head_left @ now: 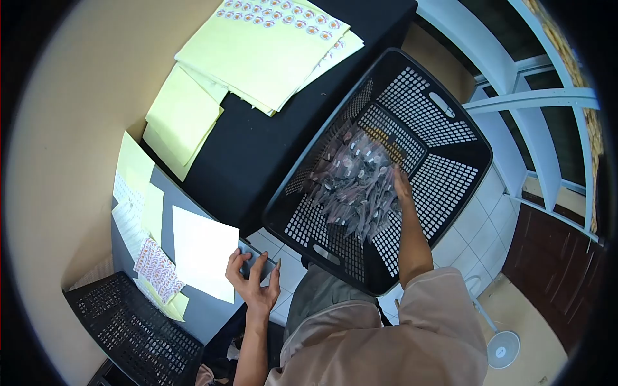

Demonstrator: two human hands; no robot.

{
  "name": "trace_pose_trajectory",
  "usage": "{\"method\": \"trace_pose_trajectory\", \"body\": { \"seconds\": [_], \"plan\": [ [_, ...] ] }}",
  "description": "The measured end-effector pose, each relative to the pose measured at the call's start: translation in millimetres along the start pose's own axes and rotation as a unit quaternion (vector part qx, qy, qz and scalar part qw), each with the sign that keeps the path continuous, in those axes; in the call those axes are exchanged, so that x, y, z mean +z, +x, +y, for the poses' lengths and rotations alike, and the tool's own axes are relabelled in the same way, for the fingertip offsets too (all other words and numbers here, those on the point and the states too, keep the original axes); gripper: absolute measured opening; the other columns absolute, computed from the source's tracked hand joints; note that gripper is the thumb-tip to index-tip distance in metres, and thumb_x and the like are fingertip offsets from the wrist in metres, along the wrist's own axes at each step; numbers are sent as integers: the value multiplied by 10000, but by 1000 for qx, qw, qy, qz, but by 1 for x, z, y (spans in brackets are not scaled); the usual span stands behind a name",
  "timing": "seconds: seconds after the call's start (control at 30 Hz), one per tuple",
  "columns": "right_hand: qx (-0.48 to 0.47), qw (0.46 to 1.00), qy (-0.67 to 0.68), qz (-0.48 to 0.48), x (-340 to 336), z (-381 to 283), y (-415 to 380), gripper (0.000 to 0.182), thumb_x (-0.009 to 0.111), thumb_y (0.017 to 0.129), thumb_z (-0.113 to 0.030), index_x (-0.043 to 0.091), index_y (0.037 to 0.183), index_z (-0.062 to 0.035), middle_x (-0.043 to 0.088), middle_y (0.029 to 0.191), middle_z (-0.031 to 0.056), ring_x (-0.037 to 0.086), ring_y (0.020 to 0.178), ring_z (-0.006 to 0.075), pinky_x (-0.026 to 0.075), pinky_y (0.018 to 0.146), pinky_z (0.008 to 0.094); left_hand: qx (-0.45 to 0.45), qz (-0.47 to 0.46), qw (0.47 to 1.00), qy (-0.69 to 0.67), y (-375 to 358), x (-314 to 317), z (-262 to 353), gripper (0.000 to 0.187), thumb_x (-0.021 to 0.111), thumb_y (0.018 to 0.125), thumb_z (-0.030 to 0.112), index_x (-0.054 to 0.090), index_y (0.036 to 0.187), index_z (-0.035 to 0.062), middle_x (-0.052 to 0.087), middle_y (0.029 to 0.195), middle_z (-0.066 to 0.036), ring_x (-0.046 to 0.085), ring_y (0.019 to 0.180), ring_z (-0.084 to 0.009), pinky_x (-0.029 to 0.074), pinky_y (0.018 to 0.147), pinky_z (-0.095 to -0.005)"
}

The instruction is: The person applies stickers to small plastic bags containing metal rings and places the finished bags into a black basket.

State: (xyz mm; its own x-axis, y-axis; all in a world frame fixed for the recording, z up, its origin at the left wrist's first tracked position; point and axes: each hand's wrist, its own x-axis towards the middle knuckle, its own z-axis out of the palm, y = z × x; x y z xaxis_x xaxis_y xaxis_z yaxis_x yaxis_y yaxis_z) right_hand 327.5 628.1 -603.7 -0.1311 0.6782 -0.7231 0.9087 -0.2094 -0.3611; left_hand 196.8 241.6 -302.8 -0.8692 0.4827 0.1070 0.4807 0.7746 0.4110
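Black basket (381,269), plastic packets (357,186) already inside, loosely heaped in no order | our right hand (403,184) touches the pile, grip we can't tell | our left hand (259,291) open, fingers spread beside white sheet (206,257)

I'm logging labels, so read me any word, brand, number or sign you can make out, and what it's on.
No text is readable.
Bagged items: small pale marks, too small.
Round printed designs: too small.
Patterned sheet: too small.
Marked pages: too blurred.
White sheet: none visible.
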Motion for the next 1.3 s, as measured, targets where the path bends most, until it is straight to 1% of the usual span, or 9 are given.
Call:
{"method": "trace_pose_trajectory", "body": {
  "seconds": [0.3,0.5,0.53,0.57,0.7,1.03,1.13,1.23,1.3],
  "plan": [
    [-14,998,-42,-45,6,18,27,942,222,891,-760,360,1459,-23,369,1476,256,340,1368,429,269,1126,451,-2,5,1000,-10,0,-2,0,363,816,659,94,703,1003,114,449,1163,-149,419,1233,-366,404,985,-469],
    [-152,980,-117,57,13,54,68,694,196,1011,-529,418,1416,-10,417,1452,225,396,1335,400,310,1104,456,2,-2,1000,-19,6,-7,1,397,825,622,120,711,1002,129,510,1108,-129,467,1181,-361,388,969,-458],
    [-144,954,-244,102,18,48,64,444,300,1042,-250,430,1407,-34,473,1418,173,514,1244,278,425,1024,378,3,7,1000,-18,6,-8,1,407,829,627,139,713,1017,146,522,1119,-121,487,1169,-353,391,952,-453],
    [-150,970,-156,108,36,115,165,654,191,1020,-497,432,1406,-27,433,1435,231,441,1291,410,356,1074,452,6,8,1000,-23,7,-9,0,397,828,633,148,714,1013,151,530,1132,-115,495,1172,-344,392,940,-449],
    [-237,950,-119,167,35,28,57,504,570,918,-389,578,1226,10,615,1193,224,606,1073,379,473,935,405,12,3,999,-33,5,-17,-2,399,806,678,193,692,1060,173,544,1170,-93,502,1208,-312,392,918,-445],
    [-389,914,12,115,6,-70,-64,309,617,885,-208,647,1051,51,668,1073,187,635,968,318,484,897,372,42,65,990,-114,-8,-21,-7,355,725,799,253,640,1120,129,523,1183,-121,467,1257,-309,377,980,-453],
    [-415,904,43,90,10,-116,-95,243,600,920,-143,617,1049,62,663,912,159,650,828,234,531,675,317,40,90,983,-154,-12,-34,-8,352,704,834,234,622,1149,101,516,1170,-137,452,1263,-325,371,994,-465],
    [-420,879,214,-68,14,-158,-92,184,538,950,-137,593,1054,5,637,925,126,638,839,211,536,726,280,61,88,931,-348,-21,-61,-5,336,638,911,172,568,1218,54,525,1147,-160,473,1208,-353,390,1002,-430],
    [-426,892,149,-37,-11,-209,-249,231,600,933,-157,622,1065,30,649,835,160,626,692,228,552,646,362,20,92,918,-386,-45,-111,6,347,640,916,178,576,1226,35,577,1133,-161,541,1099,-315,432,951,-391]
  ]
}}
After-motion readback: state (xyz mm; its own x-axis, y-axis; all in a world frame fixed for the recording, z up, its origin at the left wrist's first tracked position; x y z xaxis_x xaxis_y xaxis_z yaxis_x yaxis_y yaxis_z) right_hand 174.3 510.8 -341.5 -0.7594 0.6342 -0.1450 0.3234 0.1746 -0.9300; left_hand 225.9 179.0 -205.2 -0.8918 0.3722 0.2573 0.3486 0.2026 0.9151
